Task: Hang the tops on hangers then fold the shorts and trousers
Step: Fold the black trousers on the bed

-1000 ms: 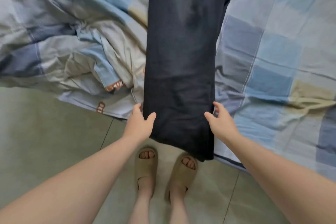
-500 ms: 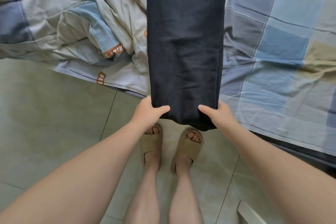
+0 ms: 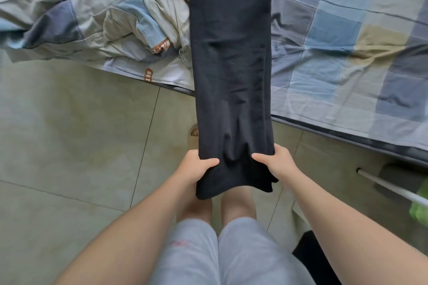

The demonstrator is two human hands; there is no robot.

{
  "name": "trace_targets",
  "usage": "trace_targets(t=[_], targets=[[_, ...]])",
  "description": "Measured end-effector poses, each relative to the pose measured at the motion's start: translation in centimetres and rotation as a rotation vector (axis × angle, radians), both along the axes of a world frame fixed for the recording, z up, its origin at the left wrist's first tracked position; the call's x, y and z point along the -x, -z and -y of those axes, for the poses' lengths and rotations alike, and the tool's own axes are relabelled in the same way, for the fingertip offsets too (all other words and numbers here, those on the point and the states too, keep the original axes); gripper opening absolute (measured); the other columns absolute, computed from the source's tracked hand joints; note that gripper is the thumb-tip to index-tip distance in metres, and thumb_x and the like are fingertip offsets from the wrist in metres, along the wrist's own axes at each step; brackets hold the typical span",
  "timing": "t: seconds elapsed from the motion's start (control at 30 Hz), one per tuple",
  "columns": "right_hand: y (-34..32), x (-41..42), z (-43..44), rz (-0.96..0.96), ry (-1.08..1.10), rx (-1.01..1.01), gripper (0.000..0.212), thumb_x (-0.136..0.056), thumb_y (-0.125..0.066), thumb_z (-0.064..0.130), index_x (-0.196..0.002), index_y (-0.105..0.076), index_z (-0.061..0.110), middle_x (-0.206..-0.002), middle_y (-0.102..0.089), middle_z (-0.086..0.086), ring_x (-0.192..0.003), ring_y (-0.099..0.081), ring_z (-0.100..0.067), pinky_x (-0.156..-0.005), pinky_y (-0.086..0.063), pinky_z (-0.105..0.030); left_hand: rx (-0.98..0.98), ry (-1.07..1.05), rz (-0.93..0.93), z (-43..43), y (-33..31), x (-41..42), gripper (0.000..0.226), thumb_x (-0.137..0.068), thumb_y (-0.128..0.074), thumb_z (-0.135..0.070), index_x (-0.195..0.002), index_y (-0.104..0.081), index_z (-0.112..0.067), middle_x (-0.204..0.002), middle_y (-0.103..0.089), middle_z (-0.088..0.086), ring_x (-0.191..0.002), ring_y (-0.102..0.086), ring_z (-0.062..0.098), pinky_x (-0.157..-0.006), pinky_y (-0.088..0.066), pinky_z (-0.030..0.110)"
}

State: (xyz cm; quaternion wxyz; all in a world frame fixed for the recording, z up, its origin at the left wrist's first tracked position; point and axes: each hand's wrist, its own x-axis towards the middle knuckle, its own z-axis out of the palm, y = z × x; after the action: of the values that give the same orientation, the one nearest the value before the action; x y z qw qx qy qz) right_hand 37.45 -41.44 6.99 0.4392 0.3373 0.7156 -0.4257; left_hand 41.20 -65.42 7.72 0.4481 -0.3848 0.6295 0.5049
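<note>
Trousers [image 3: 231,65] gripped by left hand [image 3: 196,168], right hand [image 3: 279,164]; crumpled quilt [image 3: 92,7] just beside.

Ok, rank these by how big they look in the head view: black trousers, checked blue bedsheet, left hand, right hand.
1. checked blue bedsheet, largest
2. long black fabric trousers
3. left hand and right hand, tied: they look alike, both gripping the trousers' end

Left hand [image 3: 196,167] and right hand [image 3: 276,162] pulled the trousers' [image 3: 231,65] hem back.
</note>
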Motion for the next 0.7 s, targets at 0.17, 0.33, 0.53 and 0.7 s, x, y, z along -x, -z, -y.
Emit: trace_targets(t=[0.17, 0.33, 0.53, 0.7], targets=[[-5.9, -3.2, 0.8, 0.007, 0.117, 0.018, 0.028, -0.085, -0.076, 0.010, -0.112, -0.069, 0.006, -0.105, -0.073, -0.006, -0.093, -0.069, -0.022, -0.077, -0.056, -0.032, 0.036, -0.086, 0.005, 1.4, -5.9, -1.3, 0.023, -0.094, -0.069, -0.014, -0.114, -0.069, -0.003, -0.105, -0.070, 0.004, -0.078, -0.065, 0.009, -0.060, -0.050, 0.014], [-12.2, -4.5, 1.2, -0.048, 0.268, 0.048, 0.024, -0.087, -0.074, 0.011, -0.110, -0.069, 0.011, -0.107, -0.074, -0.009, -0.092, -0.069, -0.024, -0.076, -0.054, -0.033, 0.048, -0.098, -0.015, 4.2, -11.5, -0.3, 0.038, -0.096, -0.064, -0.026, -0.130, -0.062, -0.008, -0.122, -0.068, 0.004, -0.108, -0.065, 0.023, -0.095, -0.049, 0.032], [-18.5, -5.5, 2.4, -0.117, 0.467, 0.120, 0.023, -0.089, -0.072, 0.014, -0.112, -0.069, 0.011, -0.100, -0.075, -0.005, -0.081, -0.072, -0.017, -0.059, -0.055, -0.025, 0.034, -0.167, -0.059, 6.1, -17.6, -0.8, 0.042, -0.095, -0.066, -0.030, -0.133, -0.058, -0.012, -0.122, -0.068, 0.004, -0.107, -0.065, 0.023, -0.092, -0.055, 0.036], [-22.2, -7.3, 3.6, -0.113, 0.589, 0.216, 0.015, -0.090, -0.072, 0.012, -0.104, -0.069, 0.014, -0.095, -0.074, -0.003, -0.080, -0.069, -0.017, -0.057, -0.055, -0.026, 0.061, -0.261, -0.048, 6.6, -21.5, -3.4, 0.036, -0.094, -0.067, -0.038, -0.122, -0.059, -0.016, -0.111, -0.067, 0.002, -0.094, -0.065, 0.020, -0.069, -0.056, 0.031]])
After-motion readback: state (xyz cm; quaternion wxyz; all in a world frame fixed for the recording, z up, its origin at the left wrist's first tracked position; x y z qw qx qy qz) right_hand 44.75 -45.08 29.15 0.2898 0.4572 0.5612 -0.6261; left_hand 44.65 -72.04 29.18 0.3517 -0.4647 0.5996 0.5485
